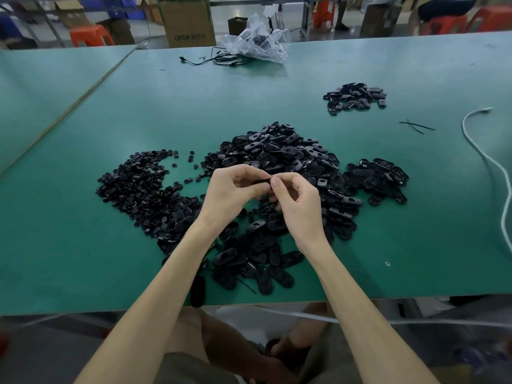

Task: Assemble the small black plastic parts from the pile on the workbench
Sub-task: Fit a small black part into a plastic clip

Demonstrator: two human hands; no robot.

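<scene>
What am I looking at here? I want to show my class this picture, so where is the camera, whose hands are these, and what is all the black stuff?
The single picture comes from a camera on a person's head, looking down at their own work. The left hand and right hand together pinch one small black part above a green workbench. Beneath lies a big pile of oval pieces, with small round pieces to the left and a smaller separate heap farther back. A plastic bag and white cord also lie there.
</scene>
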